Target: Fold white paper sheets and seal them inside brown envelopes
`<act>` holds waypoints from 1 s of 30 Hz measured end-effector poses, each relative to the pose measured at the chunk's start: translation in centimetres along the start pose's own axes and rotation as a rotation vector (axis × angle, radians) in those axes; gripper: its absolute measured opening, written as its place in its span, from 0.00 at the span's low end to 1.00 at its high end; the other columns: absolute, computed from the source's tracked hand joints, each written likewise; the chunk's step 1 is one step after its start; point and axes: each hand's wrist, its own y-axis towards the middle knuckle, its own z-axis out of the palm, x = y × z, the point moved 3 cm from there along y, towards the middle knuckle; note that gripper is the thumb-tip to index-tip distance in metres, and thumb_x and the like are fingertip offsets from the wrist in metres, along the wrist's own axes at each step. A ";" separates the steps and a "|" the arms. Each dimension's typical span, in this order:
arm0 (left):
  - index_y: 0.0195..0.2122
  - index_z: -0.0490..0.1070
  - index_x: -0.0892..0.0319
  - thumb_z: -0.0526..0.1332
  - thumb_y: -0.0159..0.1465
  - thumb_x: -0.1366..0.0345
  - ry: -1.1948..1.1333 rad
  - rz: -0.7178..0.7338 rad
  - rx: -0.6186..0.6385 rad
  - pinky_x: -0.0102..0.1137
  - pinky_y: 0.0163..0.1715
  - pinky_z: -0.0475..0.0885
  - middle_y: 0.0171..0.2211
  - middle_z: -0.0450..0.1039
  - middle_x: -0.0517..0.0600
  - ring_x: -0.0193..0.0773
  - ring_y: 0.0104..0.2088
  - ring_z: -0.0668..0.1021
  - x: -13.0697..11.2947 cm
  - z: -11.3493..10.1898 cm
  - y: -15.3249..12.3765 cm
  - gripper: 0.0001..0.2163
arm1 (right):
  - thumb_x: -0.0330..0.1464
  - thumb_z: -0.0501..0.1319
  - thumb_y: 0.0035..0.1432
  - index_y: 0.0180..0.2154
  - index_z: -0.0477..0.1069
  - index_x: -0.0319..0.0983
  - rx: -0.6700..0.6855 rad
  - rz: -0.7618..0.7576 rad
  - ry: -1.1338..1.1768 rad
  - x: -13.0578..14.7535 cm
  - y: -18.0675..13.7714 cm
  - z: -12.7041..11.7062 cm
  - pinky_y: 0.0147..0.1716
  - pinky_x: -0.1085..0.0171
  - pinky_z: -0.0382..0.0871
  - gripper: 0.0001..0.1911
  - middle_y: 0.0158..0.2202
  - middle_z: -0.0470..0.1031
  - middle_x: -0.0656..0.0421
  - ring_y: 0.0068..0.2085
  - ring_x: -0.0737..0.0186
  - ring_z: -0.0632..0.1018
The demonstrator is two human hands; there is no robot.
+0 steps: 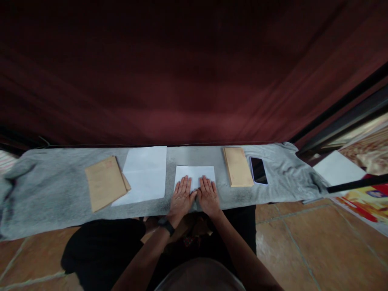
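Observation:
A white sheet of paper (195, 171), probably folded, lies flat in front of me on a grey cloth. My left hand (181, 198) rests on its left part, palm down with fingers stretched out. On the right part my right hand (208, 196) lies flat in the same way. The two thumbs meet near the paper's lower edge, which the hands partly hide. Left of the hands is a larger white sheet (145, 173) with faint crease lines. Brown envelopes (106, 182) overlap its left side. A stack of brown envelopes (238, 166) lies to the right.
A phone (258, 170) with a dark screen lies beyond the right stack. The grey cloth (60, 182) covers a long narrow surface against a dark red panel (194, 101). At far right are a white sheet (339, 167) and a colourful printed package (366, 202). Tiled floor (303, 234) shows below.

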 end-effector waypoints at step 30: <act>0.68 0.58 0.67 0.45 0.70 0.65 0.131 0.049 0.092 0.47 0.71 0.47 0.70 0.55 0.60 0.45 0.72 0.54 0.5 1.5 5.7 0.26 | 0.36 0.47 0.73 0.67 0.60 0.39 0.092 -0.092 0.048 -1.8 4.9 0.5 0.68 0.47 0.51 0.25 0.69 0.61 0.51 0.70 0.54 0.60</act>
